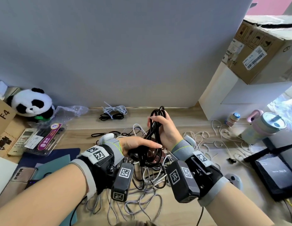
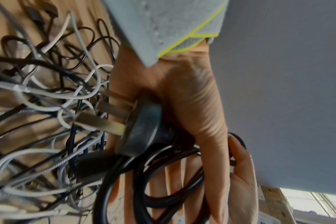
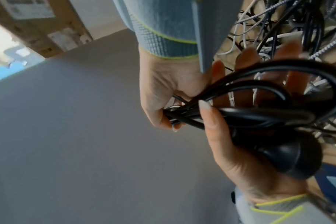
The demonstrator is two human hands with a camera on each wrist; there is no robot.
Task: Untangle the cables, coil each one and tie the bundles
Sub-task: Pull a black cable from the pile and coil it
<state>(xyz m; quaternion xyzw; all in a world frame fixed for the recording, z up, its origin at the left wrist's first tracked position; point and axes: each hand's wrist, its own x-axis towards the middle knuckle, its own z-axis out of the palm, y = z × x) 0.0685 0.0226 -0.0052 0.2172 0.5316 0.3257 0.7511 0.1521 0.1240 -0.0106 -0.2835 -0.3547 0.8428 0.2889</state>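
Note:
A thick black power cable [image 1: 153, 132] is gathered into long loops above the wooden table [image 1: 199, 212]. My right hand [image 1: 166, 129] grips the loops near their upper end, with the fingers curled round the strands [image 3: 259, 115]. My left hand [image 1: 138, 144] holds the lower end, thumb laid over the cable's black plug [image 1: 134, 154]; in the left wrist view the plug [image 2: 144, 124] shows its metal prongs. Beneath both hands lies a tangle of white, grey braided and black cables [image 1: 142, 193]. A tied white bundle [image 1: 116, 110] and a tied black bundle [image 1: 111, 116] lie by the back wall.
A panda toy [image 1: 32, 103], a remote [image 1: 23, 139] and packets sit at the left, a phone [image 1: 23, 175] nearer me. At the right are a thin white cord [image 1: 223, 139], a small bottle [image 1: 232, 118], a tumbler [image 1: 264, 126], a black router [image 1: 275, 170] and a cardboard box [image 1: 259, 51].

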